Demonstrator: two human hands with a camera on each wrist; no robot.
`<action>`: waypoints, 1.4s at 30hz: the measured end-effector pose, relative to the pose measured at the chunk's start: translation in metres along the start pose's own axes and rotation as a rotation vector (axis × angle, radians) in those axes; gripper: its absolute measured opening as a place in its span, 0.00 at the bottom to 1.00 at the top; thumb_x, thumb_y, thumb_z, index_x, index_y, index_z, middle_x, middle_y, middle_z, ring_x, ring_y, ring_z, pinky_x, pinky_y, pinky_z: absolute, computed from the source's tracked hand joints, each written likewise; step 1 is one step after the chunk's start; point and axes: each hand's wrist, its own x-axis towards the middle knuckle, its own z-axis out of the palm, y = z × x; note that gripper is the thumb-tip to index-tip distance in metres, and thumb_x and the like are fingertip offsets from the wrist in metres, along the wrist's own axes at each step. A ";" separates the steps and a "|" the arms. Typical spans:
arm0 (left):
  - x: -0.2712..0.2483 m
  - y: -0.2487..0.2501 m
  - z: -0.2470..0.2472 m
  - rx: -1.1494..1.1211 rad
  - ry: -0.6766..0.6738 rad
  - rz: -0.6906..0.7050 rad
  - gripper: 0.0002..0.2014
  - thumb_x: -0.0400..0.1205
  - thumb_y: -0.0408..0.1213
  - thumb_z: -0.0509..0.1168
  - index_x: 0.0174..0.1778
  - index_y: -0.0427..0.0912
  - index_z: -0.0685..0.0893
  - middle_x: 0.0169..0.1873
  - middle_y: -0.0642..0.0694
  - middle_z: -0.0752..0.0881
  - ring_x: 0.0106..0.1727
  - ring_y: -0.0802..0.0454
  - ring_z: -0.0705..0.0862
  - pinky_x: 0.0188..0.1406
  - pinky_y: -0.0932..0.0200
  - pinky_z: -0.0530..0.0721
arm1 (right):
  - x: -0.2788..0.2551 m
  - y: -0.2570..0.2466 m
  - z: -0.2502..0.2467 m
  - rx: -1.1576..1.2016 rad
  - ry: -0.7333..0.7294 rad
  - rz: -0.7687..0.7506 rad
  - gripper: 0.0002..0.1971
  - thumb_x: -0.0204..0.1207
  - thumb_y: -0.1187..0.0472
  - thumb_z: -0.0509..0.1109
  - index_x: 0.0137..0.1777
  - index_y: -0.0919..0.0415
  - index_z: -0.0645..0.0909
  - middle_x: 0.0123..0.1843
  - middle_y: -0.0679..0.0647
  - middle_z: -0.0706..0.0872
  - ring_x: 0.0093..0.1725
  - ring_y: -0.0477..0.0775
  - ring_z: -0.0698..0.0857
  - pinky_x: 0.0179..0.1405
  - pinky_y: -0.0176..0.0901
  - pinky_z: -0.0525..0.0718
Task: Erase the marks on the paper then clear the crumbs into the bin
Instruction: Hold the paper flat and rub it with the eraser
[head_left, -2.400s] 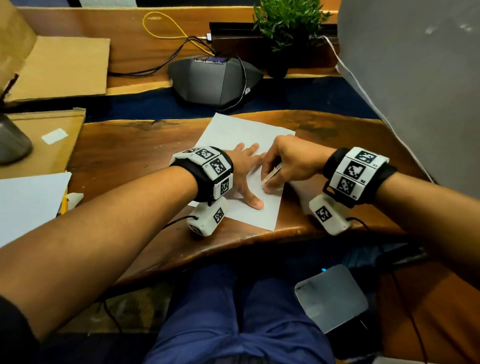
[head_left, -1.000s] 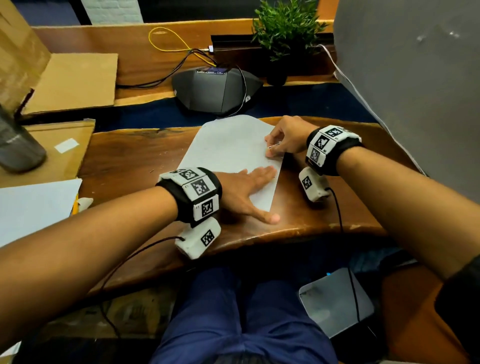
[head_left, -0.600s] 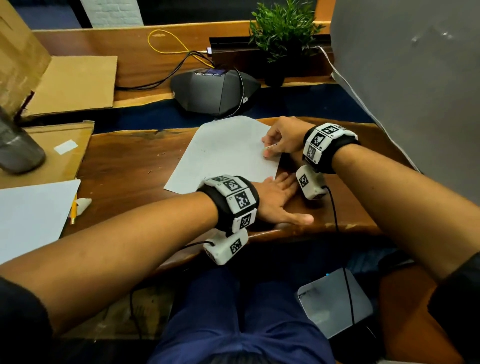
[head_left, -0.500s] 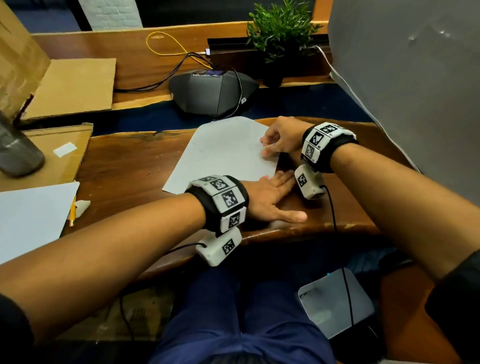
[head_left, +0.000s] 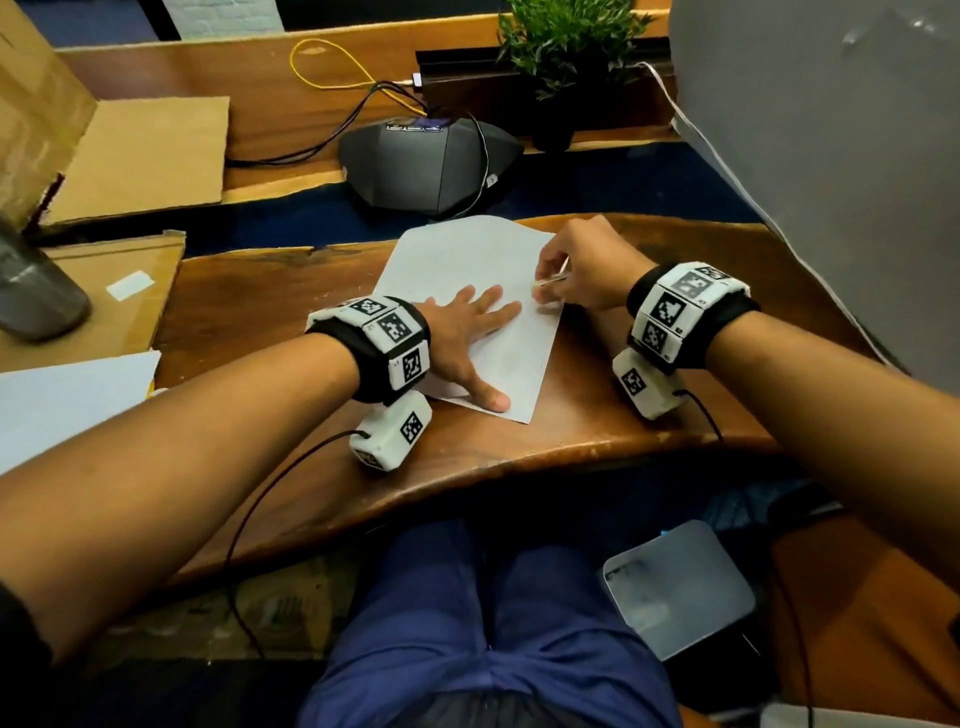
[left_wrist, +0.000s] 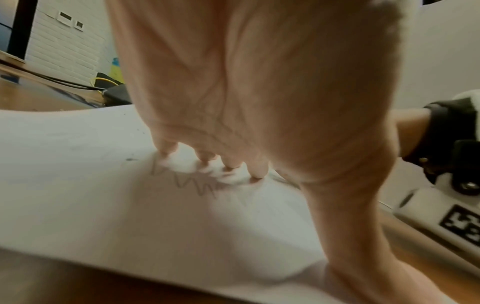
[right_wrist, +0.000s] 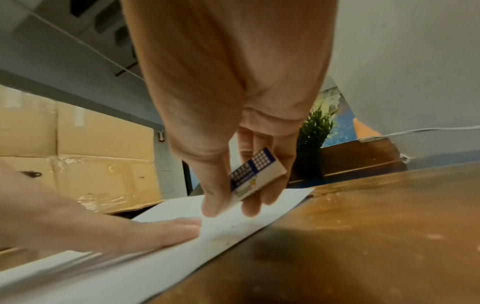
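White paper (head_left: 483, 291), a thin matte sheet, is laid flat and slightly askew on the wooden desk (head_left: 260, 306), near its front edge. Grey zigzag pencil marks (left_wrist: 197, 185) are seen on the sheet just beyond the left fingertips (left_wrist: 257, 172). The left hand (head_left: 467, 338) is spread flat, fingers straight, and is pressed palm-down on the paper's near half; the thumb is extended toward the sheet's near corner. A small rectangular eraser (right_wrist: 255, 174), white with a blue printed sleeve, is pinched between thumb and fingers of the right hand (head_left: 582, 270); its lower end is held at the paper's right edge, just beside the left fingertips. Whether the eraser is touching the sheet cannot be told. Fine dark specks are scattered on the paper near that edge. The desk surface is glossy dark-brown wood with an irregular curved rim. A grey, square-cornered bin (head_left: 675, 592) is seen below the desk, by the right knee. Farther back, a dark wedge-shaped conference phone (head_left: 426, 166), a potted plant (head_left: 566, 47) and flat cardboard (head_left: 150, 150) are noted.
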 end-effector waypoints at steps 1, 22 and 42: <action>0.001 0.000 0.000 0.009 -0.009 -0.005 0.66 0.61 0.76 0.70 0.83 0.62 0.30 0.83 0.55 0.28 0.85 0.46 0.31 0.82 0.31 0.39 | -0.005 -0.001 0.000 0.001 -0.024 -0.011 0.10 0.74 0.54 0.80 0.50 0.58 0.91 0.49 0.53 0.90 0.48 0.51 0.85 0.37 0.39 0.82; 0.000 0.005 0.001 0.036 -0.044 -0.041 0.68 0.61 0.75 0.71 0.81 0.62 0.26 0.82 0.55 0.26 0.84 0.46 0.29 0.79 0.24 0.43 | -0.019 -0.018 -0.004 -0.001 -0.173 -0.188 0.12 0.74 0.53 0.80 0.57 0.54 0.92 0.51 0.48 0.92 0.43 0.43 0.83 0.35 0.26 0.73; -0.001 0.006 -0.002 0.055 -0.064 -0.062 0.68 0.59 0.77 0.70 0.80 0.64 0.26 0.82 0.54 0.24 0.84 0.44 0.30 0.79 0.24 0.45 | -0.031 -0.022 0.002 0.062 -0.112 -0.089 0.10 0.70 0.53 0.82 0.48 0.55 0.94 0.44 0.48 0.92 0.44 0.47 0.88 0.38 0.33 0.82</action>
